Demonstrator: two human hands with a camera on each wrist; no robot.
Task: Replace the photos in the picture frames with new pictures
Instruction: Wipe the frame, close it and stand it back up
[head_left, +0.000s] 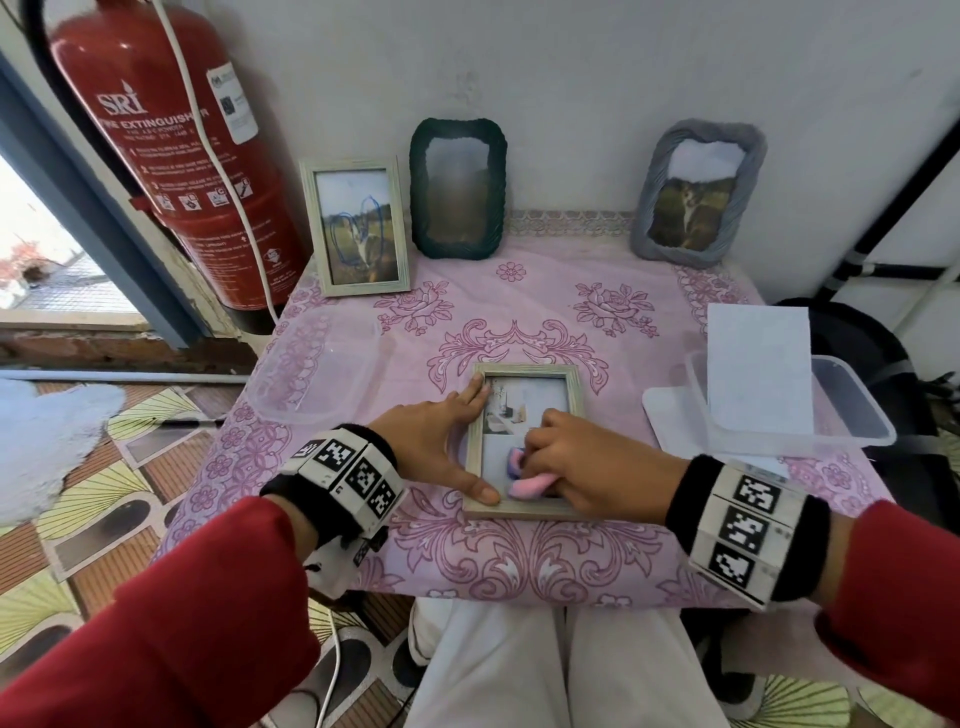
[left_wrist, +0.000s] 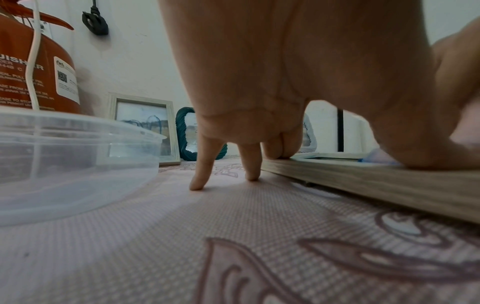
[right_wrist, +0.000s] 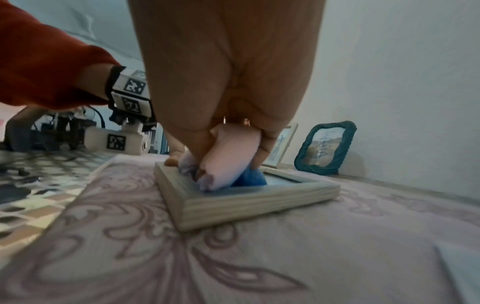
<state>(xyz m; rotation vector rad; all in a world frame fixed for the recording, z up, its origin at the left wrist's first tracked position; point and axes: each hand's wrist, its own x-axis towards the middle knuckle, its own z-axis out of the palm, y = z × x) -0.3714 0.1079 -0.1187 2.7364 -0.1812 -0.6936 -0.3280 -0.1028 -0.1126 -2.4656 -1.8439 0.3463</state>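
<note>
The right hand (head_left: 582, 465) clutches a crumpled pink-and-blue cloth (head_left: 522, 475) against the glass of the pale wooden picture frame (head_left: 524, 441) lying flat at table centre; the left hand (head_left: 436, 441), at its nine o'clock, lies spread, fingers straight on the rail. At twelve o'clock, three framed photos (head_left: 358, 228) lean against the wall.

The flat picture frame (head_left: 523, 441) looks like pale grained wood with a glossy glazed face. On that face lies soft pink-and-blue cloth (head_left: 524, 480). The bench cover (head_left: 519, 322) under it is matt woven fabric; left of the frame, a clear smooth plastic tub (head_left: 317, 364).
</note>
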